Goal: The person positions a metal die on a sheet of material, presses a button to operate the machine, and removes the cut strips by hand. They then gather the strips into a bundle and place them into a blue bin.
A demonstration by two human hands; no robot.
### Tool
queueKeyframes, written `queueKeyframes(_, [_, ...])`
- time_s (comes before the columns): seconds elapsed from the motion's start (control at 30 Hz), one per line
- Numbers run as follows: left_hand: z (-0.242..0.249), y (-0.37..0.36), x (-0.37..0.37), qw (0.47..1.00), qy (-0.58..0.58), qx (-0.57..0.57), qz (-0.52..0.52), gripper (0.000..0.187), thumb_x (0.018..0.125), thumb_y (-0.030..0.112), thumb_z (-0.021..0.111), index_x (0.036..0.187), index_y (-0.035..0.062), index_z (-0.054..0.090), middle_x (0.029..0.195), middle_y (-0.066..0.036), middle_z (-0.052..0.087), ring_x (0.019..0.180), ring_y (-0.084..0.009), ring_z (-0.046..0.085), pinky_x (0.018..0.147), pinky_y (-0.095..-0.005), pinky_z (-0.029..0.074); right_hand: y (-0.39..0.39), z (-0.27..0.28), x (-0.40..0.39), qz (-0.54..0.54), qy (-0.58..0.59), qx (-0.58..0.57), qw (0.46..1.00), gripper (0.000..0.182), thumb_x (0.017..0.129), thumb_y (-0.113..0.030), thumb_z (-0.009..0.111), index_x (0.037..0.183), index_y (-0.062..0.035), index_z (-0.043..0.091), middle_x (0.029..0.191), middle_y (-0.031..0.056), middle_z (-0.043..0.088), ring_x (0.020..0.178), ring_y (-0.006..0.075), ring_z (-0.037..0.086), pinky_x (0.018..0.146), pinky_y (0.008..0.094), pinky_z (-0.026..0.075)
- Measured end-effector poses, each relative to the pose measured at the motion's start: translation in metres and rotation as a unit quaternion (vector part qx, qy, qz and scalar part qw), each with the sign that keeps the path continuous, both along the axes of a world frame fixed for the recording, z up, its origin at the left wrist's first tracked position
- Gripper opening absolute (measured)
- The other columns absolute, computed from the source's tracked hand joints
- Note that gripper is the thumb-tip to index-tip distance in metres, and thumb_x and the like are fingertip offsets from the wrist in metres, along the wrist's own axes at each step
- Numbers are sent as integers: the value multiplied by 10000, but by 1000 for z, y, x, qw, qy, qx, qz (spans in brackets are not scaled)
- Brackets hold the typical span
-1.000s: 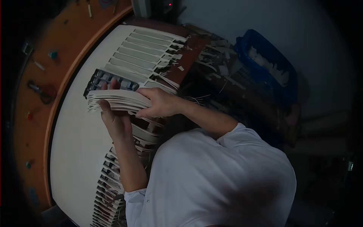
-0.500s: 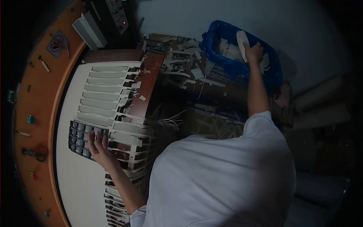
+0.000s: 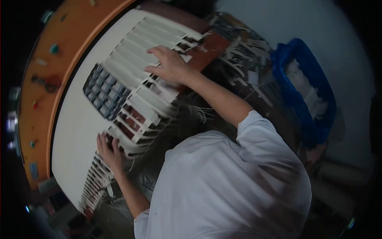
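Observation:
My right hand (image 3: 171,65) is over the row of pale strips (image 3: 147,40) on the curved white bench top (image 3: 73,131), its thumb and fingers spread and nothing visible in them. Lower down, my left hand (image 3: 110,153) hovers at or touches the bench edge, where narrow white strips stick out; its fingers are apart. Contact there cannot be made out. Between the hands lies a dark grid-like block (image 3: 105,91) with pale cells. Blue lining covers a basket (image 3: 284,75) at the right, holding white scraps (image 3: 304,85).
Offcuts (image 3: 242,57) are piled beyond the reddish-brown edge board (image 3: 215,46). Thin loose wires or strands (image 3: 203,113) hang off the near edge. An orange panel (image 3: 71,51) with small tools and knobs borders the far side.
My right hand has left the basket, let go of the white piece, and come over the strips. My left hand has moved off the dark block toward the edge. The view has turned.

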State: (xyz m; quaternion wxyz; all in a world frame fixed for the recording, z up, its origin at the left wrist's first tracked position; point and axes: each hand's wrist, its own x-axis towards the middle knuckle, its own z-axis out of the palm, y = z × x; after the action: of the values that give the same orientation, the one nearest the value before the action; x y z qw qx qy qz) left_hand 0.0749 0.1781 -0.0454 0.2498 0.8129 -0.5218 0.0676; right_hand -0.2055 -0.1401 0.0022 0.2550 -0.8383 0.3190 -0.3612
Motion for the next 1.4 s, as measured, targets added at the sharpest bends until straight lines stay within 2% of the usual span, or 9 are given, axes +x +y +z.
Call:
queueKeyframes(0.07, [-6, 19, 1, 997, -51, 52, -38, 522, 896, 201, 724, 1390, 86, 600, 1532, -198, 464, 1412, -403, 421, 1149, -507, 335, -14, -7, 58, 43, 51, -51, 997, 684, 904, -504, 710, 1361, -19, 557, 1361, 204, 562, 1272, 383, 544, 1077, 449, 444])
queueKeyframes(0.1, [-3, 23, -3, 998, -27, 52, -38, 540, 893, 227, 730, 1400, 101, 595, 1549, -178, 450, 1428, -397, 403, 1166, -527, 307, -15, -14, 84, 36, 79, -58, 995, 733, 903, -551, 690, 1397, -32, 538, 1397, 189, 549, 1305, 368, 525, 1094, 490, 420])
queueKeyframes(0.23, [-3, 25, -9, 998, -37, 58, -5, 542, 946, 359, 682, 1430, 140, 578, 1588, -135, 409, 1475, -366, 355, 1193, -540, 265, -9, -31, 149, 24, 214, -81, 973, 841, 873, -670, 624, 1445, -63, 519, 1410, 182, 562, 1313, 340, 538, 1062, 580, 392])
queueKeyframes(0.43, [0, 28, -4, 999, 4, 44, -8, 565, 930, 412, 697, 1392, 102, 594, 1574, -140, 421, 1477, -352, 350, 1201, -532, 267, 10, -14, 176, -2, 307, -61, 950, 808, 882, -673, 604, 1418, -70, 543, 1357, 183, 593, 1293, 362, 548, 1066, 609, 360])
queueKeyframes(0.63, [22, 38, 10, 994, 68, 57, -71, 556, 922, 382, 707, 1363, 63, 595, 1502, -163, 493, 1446, -352, 398, 1189, -535, 298, 39, -8, 222, 5, 325, -58, 944, 922, 837, -719, 628, 1452, -47, 484, 1430, 233, 498, 1344, 392, 481, 1089, 590, 364])
queueKeyframes(0.8, [32, 62, 74, 997, -19, 12, -70, 548, 925, 366, 707, 1370, 69, 589, 1481, -160, 520, 1436, -336, 415, 1186, -530, 302, 37, -16, 251, -54, 335, -22, 941, 973, 827, -722, 639, 1513, -64, 430, 1481, 252, 438, 1391, 432, 413, 1100, 590, 355])
queueKeyframes(1.0, [3, 93, 139, 996, 0, 40, -76, 562, 935, 347, 691, 1448, 169, 548, 1544, -74, 477, 1459, -283, 394, 1210, -499, 260, 28, -19, 256, -72, 342, -55, 935, 918, 820, -636, 686, 1504, -68, 460, 1460, 253, 489, 1359, 409, 483, 1107, 501, 416])
queueKeyframes(1.3, [-5, 96, 141, 995, 15, -32, -91, 506, 956, 369, 669, 1395, 130, 591, 1491, -117, 526, 1426, -296, 426, 1193, -515, 265, 35, 5, 270, -124, 388, -99, 908, 761, 771, -559, 695, 1347, -67, 623, 1286, 228, 628, 1185, 389, 630, 980, 500, 524])
queueKeyframes(1.4, [-8, 96, 142, 995, 24, -39, -93, 492, 960, 369, 661, 1382, 122, 603, 1486, -124, 531, 1425, -301, 429, 1187, -517, 266, 56, 9, 283, -126, 316, -89, 936, 711, 765, -555, 693, 1275, -59, 663, 1243, 226, 647, 1160, 393, 641, 970, 503, 525])
